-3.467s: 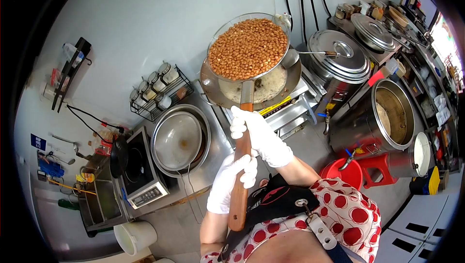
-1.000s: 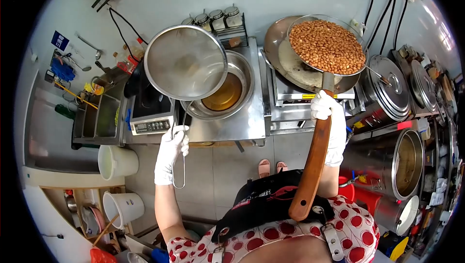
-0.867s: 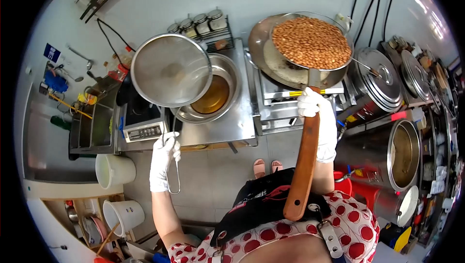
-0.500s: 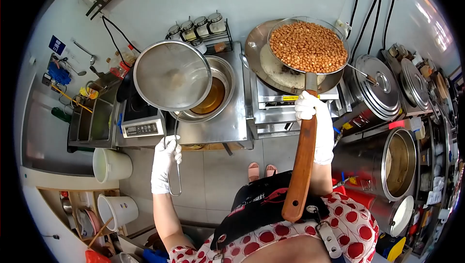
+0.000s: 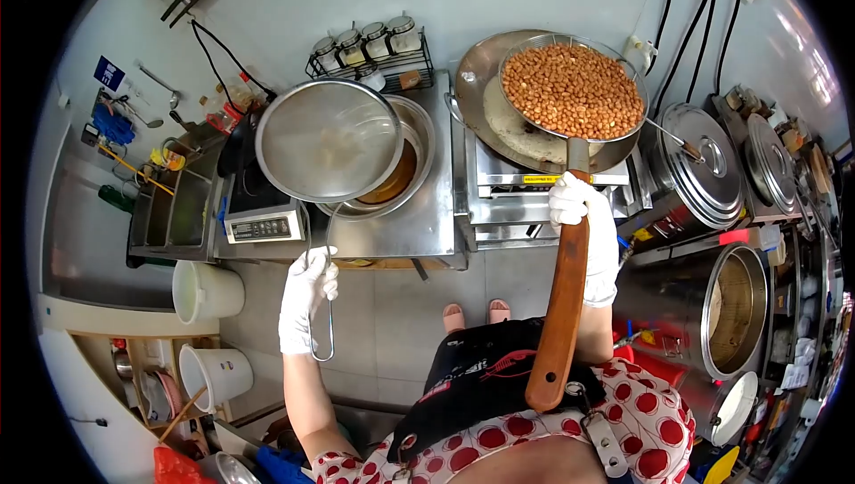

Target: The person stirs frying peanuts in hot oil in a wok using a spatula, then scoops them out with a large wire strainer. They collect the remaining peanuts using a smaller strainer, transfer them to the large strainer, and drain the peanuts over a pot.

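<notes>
My left hand (image 5: 308,292), in a white glove, is closed around the wire handle of a fine-mesh strainer (image 5: 329,138). The strainer is raised, partly covering a steel bowl (image 5: 426,150) with brown liquid (image 5: 392,183) inside. A white glove also covers my right hand (image 5: 574,203), which grips the long wooden handle of a skimmer (image 5: 577,156). Heaped in the skimmer's basket are reddish-brown peanuts (image 5: 574,92). It sits over a wide wok (image 5: 474,83), where pale foamy liquid (image 5: 517,132) shows; whether it rests on the rim I cannot tell.
An induction cooker (image 5: 264,227) stands left of the bowl on the steel counter (image 5: 427,235). Behind is a rack of spice jars (image 5: 375,40). Right of the wok are a lidded steel pot (image 5: 699,159) and a tall open drum (image 5: 737,306). White buckets (image 5: 209,292) stand at left.
The strainer in my left hand has shifted slightly right and covers more of the bowl. My right hand and the peanut-filled skimmer stay nearly where they were over the wok.
</notes>
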Available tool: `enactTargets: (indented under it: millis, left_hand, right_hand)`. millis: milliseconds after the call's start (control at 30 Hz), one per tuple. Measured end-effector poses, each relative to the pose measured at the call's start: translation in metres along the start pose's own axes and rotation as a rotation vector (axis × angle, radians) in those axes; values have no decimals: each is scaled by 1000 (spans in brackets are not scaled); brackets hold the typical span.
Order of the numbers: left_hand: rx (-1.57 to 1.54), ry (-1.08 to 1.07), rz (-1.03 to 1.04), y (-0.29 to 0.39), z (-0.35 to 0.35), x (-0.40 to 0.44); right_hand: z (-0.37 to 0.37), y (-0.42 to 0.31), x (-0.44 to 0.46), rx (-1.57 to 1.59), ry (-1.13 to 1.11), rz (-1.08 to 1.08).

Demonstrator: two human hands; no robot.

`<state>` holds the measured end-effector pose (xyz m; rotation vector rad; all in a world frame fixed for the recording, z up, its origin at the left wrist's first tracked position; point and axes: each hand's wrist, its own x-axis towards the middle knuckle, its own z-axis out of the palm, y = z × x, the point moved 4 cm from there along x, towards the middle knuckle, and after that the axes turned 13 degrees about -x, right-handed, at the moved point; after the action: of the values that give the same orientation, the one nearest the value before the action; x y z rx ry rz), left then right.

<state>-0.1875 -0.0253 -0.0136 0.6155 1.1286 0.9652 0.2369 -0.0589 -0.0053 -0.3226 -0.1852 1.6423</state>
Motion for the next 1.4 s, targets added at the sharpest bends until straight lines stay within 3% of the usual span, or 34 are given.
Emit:
enactTargets:
  millis: [100,233,333,433,667,800,933,1000,1100,1333,1400]
  left_hand:
    - [-223,-41,-61,4,-6,6]
    - [-648,-215,-217,7,-20,15]
    - [-534,-267,-117,23,-23,4]
    - [-442,-170,12,52,-29,-11]
    - [-221,-141,176,131,-40,-32]
    - [-218,-177,147,144,-45,-35]
    - [-225,-258,104,145,-56,-29]
    - [-243,-158,78,139,-55,-25]
    - [-233,-213,48,134,-64,-16]
    - [-232,-187,11,124,-65,-3]
    - [-214,-214,18,124,-66,0]
  right_hand:
    - [-1,6,7,111,-68,43]
    - [5,20,8,85,42,-17]
    - [14,35,10,-28,37,-47]
    - [39,58,12,-189,-5,-69]
    - [103,144,28,-78,-133,85]
    - [100,192,47,-180,-243,130]
    - [78,243,67,11,-226,337]
    - [71,263,72,54,-211,371]
    - [49,294,84,147,-137,453]
    - [-5,346,108,246,-181,521]
    - [-16,350,113,88,-135,493]
